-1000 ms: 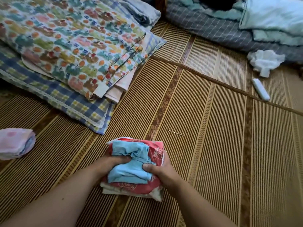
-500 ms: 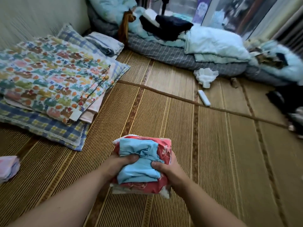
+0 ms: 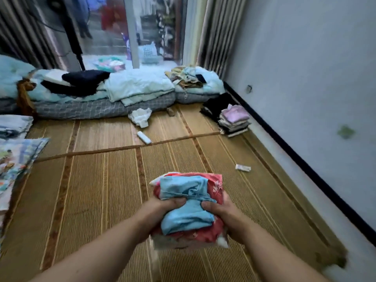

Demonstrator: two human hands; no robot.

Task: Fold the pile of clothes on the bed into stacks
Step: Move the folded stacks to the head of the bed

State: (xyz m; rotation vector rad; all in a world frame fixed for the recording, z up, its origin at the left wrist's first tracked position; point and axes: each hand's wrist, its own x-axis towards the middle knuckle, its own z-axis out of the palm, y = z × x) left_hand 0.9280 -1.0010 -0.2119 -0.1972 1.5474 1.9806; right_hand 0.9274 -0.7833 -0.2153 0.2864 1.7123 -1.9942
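In the head view, low in the centre of the frame, the left hand [image 3: 162, 210] and the right hand [image 3: 221, 212] clasp a small bundle of folded clothes [image 3: 189, 210] from either side, lifted clear of the woven straw mat [image 3: 101, 190]. Each thumb presses down on the light blue garment [image 3: 187, 212] on top; the other fingers are hidden under the bundle, presumably curled beneath it. Below the blue piece lies a red floral garment [image 3: 213, 186], with a pale layer at the bottom. The bundle looks light, soft and limp: it should sag or slide apart if held by one edge, so squeezing both flanks with support from below seems the safest hold, kept level so the folds stay. At the right middle of the frame, near the wall [image 3: 305, 78], an existing stack of folded clothes [image 3: 234, 121] topped with a lilac piece looks a likely place for it. A crumpled white cloth [image 3: 140, 117] lies at mid-frame just beside the bedding roll [image 3: 91, 106], seemingly unfolded.
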